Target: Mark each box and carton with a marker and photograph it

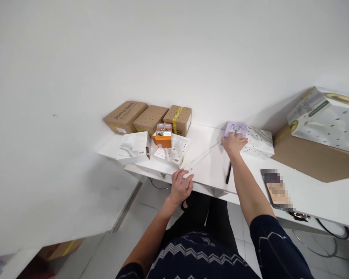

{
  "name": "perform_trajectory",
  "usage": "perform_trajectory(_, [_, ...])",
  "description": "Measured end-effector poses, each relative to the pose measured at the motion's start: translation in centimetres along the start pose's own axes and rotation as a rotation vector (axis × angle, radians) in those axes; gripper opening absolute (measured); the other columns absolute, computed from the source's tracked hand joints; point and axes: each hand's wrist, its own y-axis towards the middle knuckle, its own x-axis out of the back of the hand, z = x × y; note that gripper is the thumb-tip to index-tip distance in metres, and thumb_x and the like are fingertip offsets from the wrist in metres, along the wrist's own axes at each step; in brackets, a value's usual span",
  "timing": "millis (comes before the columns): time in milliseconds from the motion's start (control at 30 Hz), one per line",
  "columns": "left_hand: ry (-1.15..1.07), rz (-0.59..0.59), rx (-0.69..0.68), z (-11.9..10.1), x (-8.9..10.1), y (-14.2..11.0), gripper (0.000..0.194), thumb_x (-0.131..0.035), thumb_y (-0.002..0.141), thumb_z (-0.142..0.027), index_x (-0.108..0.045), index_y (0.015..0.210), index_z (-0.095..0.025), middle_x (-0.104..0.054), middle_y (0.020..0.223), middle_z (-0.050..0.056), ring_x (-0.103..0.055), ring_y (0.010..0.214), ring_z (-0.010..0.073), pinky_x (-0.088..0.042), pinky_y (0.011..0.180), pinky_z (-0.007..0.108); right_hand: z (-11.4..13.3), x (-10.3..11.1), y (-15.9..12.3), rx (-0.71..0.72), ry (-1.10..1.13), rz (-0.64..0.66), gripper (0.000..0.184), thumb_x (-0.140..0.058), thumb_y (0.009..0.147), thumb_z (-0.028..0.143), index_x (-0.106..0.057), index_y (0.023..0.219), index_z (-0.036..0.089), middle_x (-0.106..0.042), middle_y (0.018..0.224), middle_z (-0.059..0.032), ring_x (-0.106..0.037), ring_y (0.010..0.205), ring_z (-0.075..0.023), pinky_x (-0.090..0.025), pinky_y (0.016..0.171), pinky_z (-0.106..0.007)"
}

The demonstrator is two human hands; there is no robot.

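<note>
At 11 o'clock we count 3 brown cartons, the endmost toward 9 o'clock marked "BOPP", 2 white boxes and 1 orange box. At 1 o'clock, 1 purple-printed box lies under our right hand's spread fingers; whether they grip, we cannot tell. Our left hand, half-curled, holds nothing visible.

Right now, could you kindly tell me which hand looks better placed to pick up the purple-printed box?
Probably the right hand: it lies over part of the purple-printed box, while the left hand is farther away, at the near edge of the white desk.
</note>
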Motion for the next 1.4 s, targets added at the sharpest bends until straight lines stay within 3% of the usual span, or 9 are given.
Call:
perform_trajectory(100, [-0.108, 0.118, 0.019, -0.9, -0.4, -1.0, 0.028, -0.054, 0.080, -0.015, -0.067, 0.103, -0.023, -0.062, 0.104, 0.009, -0.056, 0.104, 0.0226, -0.048, 0.092, 0.041, 0.6, 0.8, -2.3, 0.078, 0.070, -0.024, 0.045, -0.062, 0.073, 0.042, -0.064, 0.109, 0.014, -0.051, 0.118, -0.0208, -0.040, 0.115, -0.0443, -0.027, 0.092, -0.061])
perform_trajectory(233, [-0.255, 0.106, 0.139, -1.4, -1.5, -0.2, 0.029, -0.050, 0.084, -0.020, -0.065, 0.109, -0.022, -0.062, 0.106, 0.010, -0.058, 0.104, 0.0211, -0.049, 0.094, 0.041, 1.5, 2.7, -9.4, 0.257, 0.183, -0.036, 0.043, -0.060, 0.077, 0.043, -0.062, 0.112, 0.018, -0.050, 0.121, -0.0196, -0.038, 0.114, -0.0414, -0.032, 0.089, -0.059])
perform_trajectory(367, [-0.473, 0.105, 0.398, -1.7, -2.5, 1.3, 0.035, -0.045, 0.091, -0.032, -0.058, 0.121, -0.019, -0.061, 0.116, 0.012, -0.057, 0.110, 0.0207, -0.049, 0.095, 0.039, 1.1, 4.7, -16.6, 0.347, 0.296, 0.001, 0.049, -0.060, 0.080, 0.048, -0.058, 0.122, 0.023, -0.045, 0.131, -0.0183, -0.028, 0.123, -0.0446, -0.028, 0.094, -0.064])
perform_trajectory(467, [-0.631, 0.169, 0.598, -1.7, -3.0, 2.0, 0.042, -0.039, 0.094, -0.041, -0.056, 0.125, -0.018, -0.061, 0.123, 0.011, -0.058, 0.114, 0.0205, -0.047, 0.098, 0.037, -0.6, 5.9, -19.0, 0.410, 0.449, 0.092, 0.046, -0.058, 0.082, 0.049, -0.059, 0.121, 0.024, -0.044, 0.133, -0.0158, -0.031, 0.127, -0.0399, -0.030, 0.100, -0.061])
perform_trajectory(733, [-0.741, 0.295, 0.774, -1.5, -3.6, 3.5, 0.047, -0.047, 0.090, -0.048, -0.059, 0.125, -0.018, -0.063, 0.125, 0.010, -0.056, 0.119, 0.0257, -0.043, 0.102, 0.042, -4.0, 5.8, -17.9, -0.015, 0.846, 0.323, 0.057, -0.041, 0.088, 0.058, -0.057, 0.124, 0.016, -0.059, 0.118, -0.0169, -0.060, 0.093, -0.0247, -0.050, 0.082, -0.041])
perform_trajectory(867, [-0.804, 0.328, 0.771, -1.2, -3.3, 4.0, 0.048, -0.052, 0.087, -0.045, -0.059, 0.125, -0.017, -0.062, 0.127, 0.010, -0.056, 0.120, 0.0265, -0.043, 0.103, 0.043, -3.8, 5.6, -17.4, -0.052, 0.945, 0.463, 0.054, -0.044, 0.087, 0.057, -0.059, 0.121, 0.018, -0.067, 0.111, -0.0114, -0.062, 0.090, -0.0245, -0.049, 0.082, -0.039])
perform_trajectory(1033, [-0.979, 0.287, 0.650, -1.0, -3.8, 2.9, 0.059, -0.057, 0.083, -0.040, -0.046, 0.137, -0.017, -0.053, 0.138, 0.011, -0.054, 0.122, 0.0241, -0.044, 0.104, 0.040, -4.5, 4.6, -17.1, 0.024, 1.240, 0.415, 0.049, -0.057, 0.081, 0.043, -0.053, 0.125, 0.020, -0.059, 0.128, -0.0099, -0.056, 0.112, -0.0241, -0.045, 0.095, -0.040])
perform_trajectory(1233, [-0.836, 0.238, 0.557, -0.5, -5.3, 0.5, 0.055, -0.054, 0.084, -0.030, -0.046, 0.137, -0.019, -0.049, 0.141, 0.010, -0.047, 0.130, 0.0229, -0.038, 0.110, 0.041, -5.4, 2.1, -18.3, -0.083, 1.159, 0.371, 0.034, -0.060, 0.077, 0.038, -0.054, 0.104, 0.020, -0.066, 0.106, -0.0095, -0.062, 0.099, -0.0233, -0.048, 0.091, -0.045])
perform_trajectory(1400, [-0.774, 0.251, 0.554, -0.3, -5.4, -0.1, 0.053, -0.051, 0.084, -0.024, -0.046, 0.137, -0.020, -0.054, 0.136, 0.010, -0.050, 0.127, 0.0219, -0.040, 0.108, 0.042, -5.7, 1.3, -19.1, -0.083, 1.168, 0.383, 0.035, -0.057, 0.077, 0.036, -0.051, 0.107, 0.021, -0.065, 0.110, -0.0093, -0.063, 0.098, -0.0218, -0.050, 0.089, -0.042])
